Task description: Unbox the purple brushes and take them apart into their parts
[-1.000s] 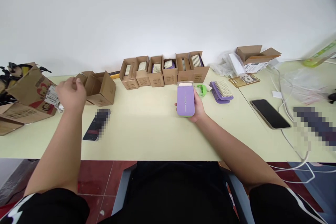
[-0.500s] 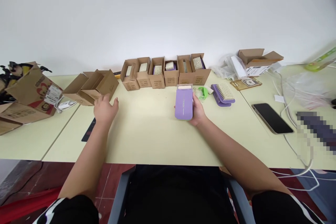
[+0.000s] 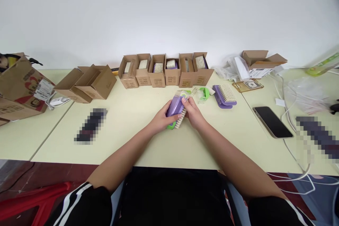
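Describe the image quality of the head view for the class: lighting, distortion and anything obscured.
In the head view, lighting is soft and even, shadows faint beside the cardboard boxes; the wide lens splays the tables; pixelated patches hide two items.

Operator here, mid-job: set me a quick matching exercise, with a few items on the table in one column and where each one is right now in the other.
Items:
1. Nearer purple brush
2. Farther purple brush
3. Smartphone
4. Cardboard boxes

Places:
A. Lying flat on the right-hand table
B. Standing in a row along the table's far edge
C. Held between the left hand and right hand
D. Lying bristles up, beside a green plastic piece

Pairs: 1-C, 2-D, 3-A, 4-B
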`<state>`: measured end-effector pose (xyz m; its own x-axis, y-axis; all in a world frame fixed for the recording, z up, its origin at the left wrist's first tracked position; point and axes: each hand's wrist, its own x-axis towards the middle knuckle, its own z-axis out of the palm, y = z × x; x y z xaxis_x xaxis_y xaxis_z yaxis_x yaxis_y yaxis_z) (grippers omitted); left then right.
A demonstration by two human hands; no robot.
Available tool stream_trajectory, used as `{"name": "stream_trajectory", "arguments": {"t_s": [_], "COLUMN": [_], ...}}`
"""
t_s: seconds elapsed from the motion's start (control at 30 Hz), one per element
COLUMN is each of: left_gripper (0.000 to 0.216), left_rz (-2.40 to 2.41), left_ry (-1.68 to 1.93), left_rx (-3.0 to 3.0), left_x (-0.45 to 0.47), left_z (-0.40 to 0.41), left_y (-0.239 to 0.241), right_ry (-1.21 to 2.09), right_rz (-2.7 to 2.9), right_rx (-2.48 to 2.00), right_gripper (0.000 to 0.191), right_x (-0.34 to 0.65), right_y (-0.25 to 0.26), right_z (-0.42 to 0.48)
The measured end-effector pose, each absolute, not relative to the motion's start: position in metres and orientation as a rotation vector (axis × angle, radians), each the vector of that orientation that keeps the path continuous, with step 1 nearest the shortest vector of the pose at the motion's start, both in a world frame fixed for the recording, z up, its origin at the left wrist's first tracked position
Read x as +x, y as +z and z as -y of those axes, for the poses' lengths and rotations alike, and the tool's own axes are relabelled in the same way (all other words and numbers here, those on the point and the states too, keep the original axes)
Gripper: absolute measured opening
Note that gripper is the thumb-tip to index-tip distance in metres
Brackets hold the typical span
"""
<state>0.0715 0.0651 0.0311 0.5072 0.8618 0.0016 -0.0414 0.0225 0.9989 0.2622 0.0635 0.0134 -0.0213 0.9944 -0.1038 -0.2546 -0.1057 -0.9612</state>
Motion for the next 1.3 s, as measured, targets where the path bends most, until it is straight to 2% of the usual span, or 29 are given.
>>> {"name": "stream_trajectory", "arguments": {"t_s": [0.2, 0.53, 0.67, 0.97, 1.3], "left_gripper": [0.075, 0.07, 0.066, 0.062, 0.064], "left_rz": [-0.744, -0.688, -0.73, -0.857, -0.847], "left_ry": [0.748, 0.543, 0.528, 0.495, 0.512], "left_rx": [1.246, 1.475, 1.499, 1.374, 1.297], "left_x": [0.059, 0.039, 0.034, 0.036, 0.049], "left_z": [-0.072, -0.068, -0.067, -0.072, -0.069], "left_y": [0.023, 0.052, 0.058, 0.035, 0.024], "right_ry": [1.262, 1.486, 1.576, 1.601, 1.528], "right_rz": [1.11, 1.193, 1.229, 1.142, 1.116], "right_rx": [-1.16, -1.12, -1.107, -1.202, -1.223], "right_gripper": [0.069, 0.045, 0.048, 0.062, 0.056], "right_x": [0.274, 0.284, 0.271, 0.258, 0.257], "right_y": [0.023, 0.044, 0.042, 0.028, 0.017], "right_z": [-0.07, -0.059, -0.05, -0.051, -0.058]}}
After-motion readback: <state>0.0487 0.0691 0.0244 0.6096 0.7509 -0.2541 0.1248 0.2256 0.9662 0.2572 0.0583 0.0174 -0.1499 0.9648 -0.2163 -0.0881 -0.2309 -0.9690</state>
